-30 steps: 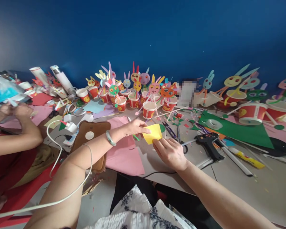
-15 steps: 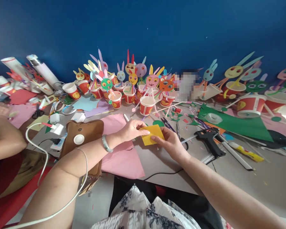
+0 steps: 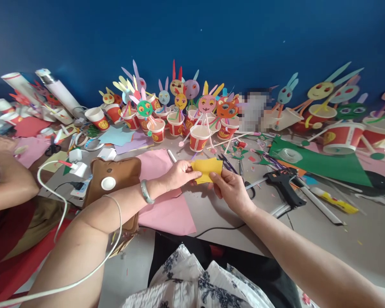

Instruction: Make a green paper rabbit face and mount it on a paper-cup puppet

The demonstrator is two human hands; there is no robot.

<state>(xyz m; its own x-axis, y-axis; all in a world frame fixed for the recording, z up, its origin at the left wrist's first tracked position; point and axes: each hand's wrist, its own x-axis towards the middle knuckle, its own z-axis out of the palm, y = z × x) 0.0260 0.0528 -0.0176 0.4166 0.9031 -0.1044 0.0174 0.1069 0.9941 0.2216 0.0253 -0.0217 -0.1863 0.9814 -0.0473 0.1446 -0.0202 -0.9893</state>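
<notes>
Small pieces of yellow paper (image 3: 206, 167) are held up over the table between my two hands, one piece slightly offset from another. My left hand (image 3: 179, 175) pinches their left side between thumb and fingers. On the right side, my right hand (image 3: 232, 188) grips them with the thumb lying on the front face. Pink paper (image 3: 167, 214) lies flat under my left forearm. A pair of dark-handled scissors (image 3: 250, 191) rests partly behind my right hand, and a black hot glue gun (image 3: 285, 188) lies to its right.
Paper cups (image 3: 200, 137) with paper rabbit figures line the blue wall. A brown bag (image 3: 115, 171) and white chargers (image 3: 78, 168) sit at left, with a white cable crossing my left arm. Another person's arm (image 3: 13, 184) is at far left. Green paper (image 3: 324, 164) lies at right.
The yellow paper has shifted from looking like one piece to showing offset, overlapping edges. Both hands keep hold of it, and my right thumb has moved slightly. The view has tilted a little.
</notes>
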